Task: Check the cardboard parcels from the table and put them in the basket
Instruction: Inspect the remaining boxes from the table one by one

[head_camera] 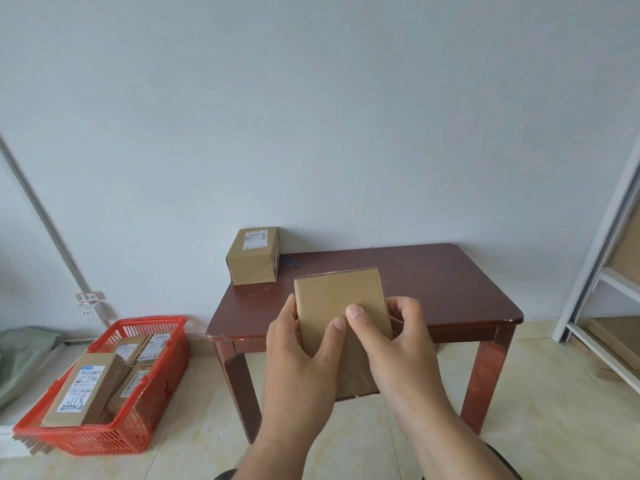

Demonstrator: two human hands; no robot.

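Observation:
A plain brown cardboard parcel (341, 299) is held up in front of me, above the near edge of the dark red wooden table (450, 282). My left hand (304, 355) grips its left side with the thumb on the front face. My right hand (388, 337) grips its right side, thumb also on the front. Another labelled parcel (252, 255) stands on the table's far left corner. On the floor at the left sits a red plastic basket (162, 375) holding several labelled parcels (83, 389).
A pale wall runs behind the table. A white frame with shelves (609, 289) stands at the right. A wall socket (90, 311) and a grey-green sack (20, 344) are at the left, behind the basket. The floor is pale tile.

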